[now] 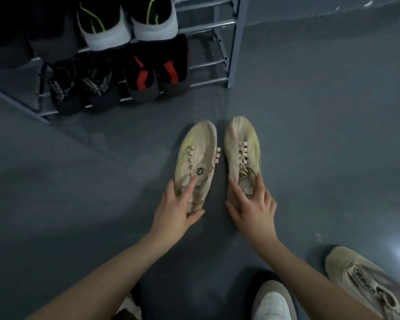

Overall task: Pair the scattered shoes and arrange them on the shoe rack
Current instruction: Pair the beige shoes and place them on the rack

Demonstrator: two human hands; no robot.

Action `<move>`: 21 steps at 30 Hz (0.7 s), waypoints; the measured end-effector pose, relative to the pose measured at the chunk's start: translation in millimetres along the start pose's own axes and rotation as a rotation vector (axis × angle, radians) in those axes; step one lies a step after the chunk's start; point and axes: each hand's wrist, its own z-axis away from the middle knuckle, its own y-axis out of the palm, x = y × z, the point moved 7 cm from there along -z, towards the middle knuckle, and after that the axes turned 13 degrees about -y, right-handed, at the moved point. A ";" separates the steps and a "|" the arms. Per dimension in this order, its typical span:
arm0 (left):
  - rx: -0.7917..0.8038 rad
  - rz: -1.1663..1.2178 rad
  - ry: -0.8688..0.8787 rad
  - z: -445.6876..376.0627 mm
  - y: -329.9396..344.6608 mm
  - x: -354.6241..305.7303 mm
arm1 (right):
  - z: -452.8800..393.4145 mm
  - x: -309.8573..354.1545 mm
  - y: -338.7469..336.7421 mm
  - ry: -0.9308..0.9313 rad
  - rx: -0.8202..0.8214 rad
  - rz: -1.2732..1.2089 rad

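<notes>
Two beige shoes are set side by side on the grey floor [310, 135], toes pointing away, just apart from each other. The left beige shoe [195, 153] is gripped at its heel end by the left hand [178, 209], thumb curled round the inner side. The right beige shoe [241, 148] is held near its collar by the right hand [252, 209], fingers spread over the laces. The shoe rack [219, 49] (grey metal, up left) is loaded with dark shoe pairs. Another tan shoe [360, 278] is seen at lower right.
</notes>
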 end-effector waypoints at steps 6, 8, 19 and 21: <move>-0.038 -0.136 0.028 -5.5 13.1 -3.9 | -0.8 0.3 1.8 -0.060 0.034 0.048; -0.044 -0.179 0.056 -7.5 13.6 -7.4 | -2.8 2.1 1.6 -0.095 0.043 0.081; -0.082 0.058 0.080 -6.7 -19.4 -27.0 | -6.1 -1.6 -17.2 -0.092 -0.100 -0.191; -0.125 0.124 0.077 -4.8 -35.5 -31.0 | -7.7 5.9 -31.1 -0.108 -0.165 -0.223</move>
